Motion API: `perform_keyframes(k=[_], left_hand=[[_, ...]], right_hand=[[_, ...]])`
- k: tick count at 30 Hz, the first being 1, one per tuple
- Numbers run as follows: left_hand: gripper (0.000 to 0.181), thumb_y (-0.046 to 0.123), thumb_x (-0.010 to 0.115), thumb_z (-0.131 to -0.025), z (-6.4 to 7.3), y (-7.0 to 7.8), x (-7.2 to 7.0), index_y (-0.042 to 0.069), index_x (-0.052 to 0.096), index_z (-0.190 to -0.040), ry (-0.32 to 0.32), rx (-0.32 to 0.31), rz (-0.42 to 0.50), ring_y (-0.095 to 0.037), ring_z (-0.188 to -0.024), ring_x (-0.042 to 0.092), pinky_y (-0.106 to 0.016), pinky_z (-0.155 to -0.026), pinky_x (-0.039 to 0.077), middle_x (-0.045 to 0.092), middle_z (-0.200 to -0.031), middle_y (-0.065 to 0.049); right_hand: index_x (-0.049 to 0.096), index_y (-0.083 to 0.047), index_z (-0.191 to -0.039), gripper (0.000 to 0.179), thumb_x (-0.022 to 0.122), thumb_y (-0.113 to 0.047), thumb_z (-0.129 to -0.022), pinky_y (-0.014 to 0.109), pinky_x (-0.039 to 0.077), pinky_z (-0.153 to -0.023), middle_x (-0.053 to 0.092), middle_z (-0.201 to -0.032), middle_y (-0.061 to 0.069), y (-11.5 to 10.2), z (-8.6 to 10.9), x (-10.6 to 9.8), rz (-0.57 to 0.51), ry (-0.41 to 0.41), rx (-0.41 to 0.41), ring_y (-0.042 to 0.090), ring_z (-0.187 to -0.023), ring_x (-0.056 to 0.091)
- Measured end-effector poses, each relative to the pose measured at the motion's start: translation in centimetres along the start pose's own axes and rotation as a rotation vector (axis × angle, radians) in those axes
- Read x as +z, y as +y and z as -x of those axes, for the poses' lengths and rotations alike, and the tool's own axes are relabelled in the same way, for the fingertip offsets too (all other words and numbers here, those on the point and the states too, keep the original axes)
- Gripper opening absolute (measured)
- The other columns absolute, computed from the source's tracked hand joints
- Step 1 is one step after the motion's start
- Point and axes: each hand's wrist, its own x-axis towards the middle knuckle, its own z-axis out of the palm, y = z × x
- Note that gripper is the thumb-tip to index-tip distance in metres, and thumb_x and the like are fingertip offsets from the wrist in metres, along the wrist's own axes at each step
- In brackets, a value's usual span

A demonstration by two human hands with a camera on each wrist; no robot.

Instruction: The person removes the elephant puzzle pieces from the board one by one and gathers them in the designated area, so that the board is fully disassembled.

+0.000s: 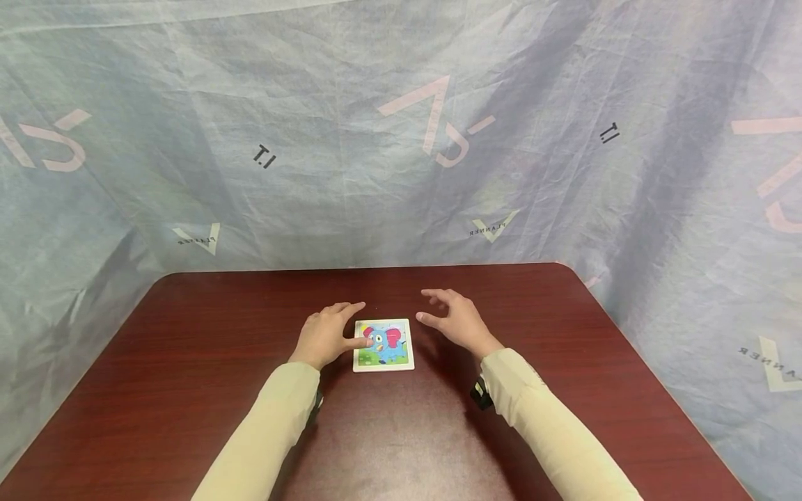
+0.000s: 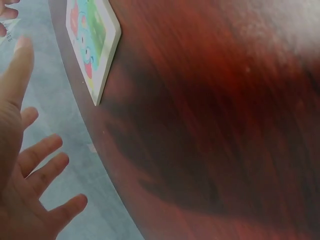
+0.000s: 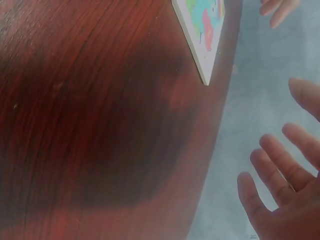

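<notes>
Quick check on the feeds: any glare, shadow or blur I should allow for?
Head: pale glare on the near middle of the table, with the elephant board clear enough to recognise; left wrist: a broad, soft-edged shadow, glare at top right, board hazy and cut off at the top; right wrist: another wide, soft shadow, board pale and cropped at the top.

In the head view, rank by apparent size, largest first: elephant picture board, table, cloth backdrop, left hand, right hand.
1. Cloth backdrop
2. Table
3. Elephant picture board, left hand, right hand: too alike to rank; raised hands may look bigger.
</notes>
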Motion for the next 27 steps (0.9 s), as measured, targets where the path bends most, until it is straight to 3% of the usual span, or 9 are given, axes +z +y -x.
perform_keyframes(k=[10, 27], left_hand=[[0.086, 0.047, 0.086, -0.080, -0.3, 0.2, 1.2, 0.016, 0.051, -0.151, -0.120, -0.006, 0.057, -0.040, -0.131, 0.052, -0.060, -0.103, 0.043, 0.053, -0.147, -0.018], [0.095, 0.043, 0.089, -0.077, -0.6, 0.7, 1.6, 0.012, 0.044, -0.155, -0.243, -0.063, 0.091, -0.039, -0.143, 0.039, -0.065, -0.113, 0.030, 0.044, -0.155, -0.018]], right_hand=[[0.065, -0.013, -0.136, 0.048, 0.079, -0.024, -0.091, 0.046, 0.051, -0.088, 0.067, -0.118, 0.016, 0.2, -0.6, 1.0, -0.044, -0.094, 0.020, 0.031, -0.105, 0.062], [0.068, -0.007, -0.131, 0.041, 0.076, -0.017, -0.093, 0.047, 0.050, -0.096, 0.066, -0.118, 0.015, 0.1, -0.8, 3.0, -0.059, -0.181, 0.029, 0.030, -0.109, 0.062]])
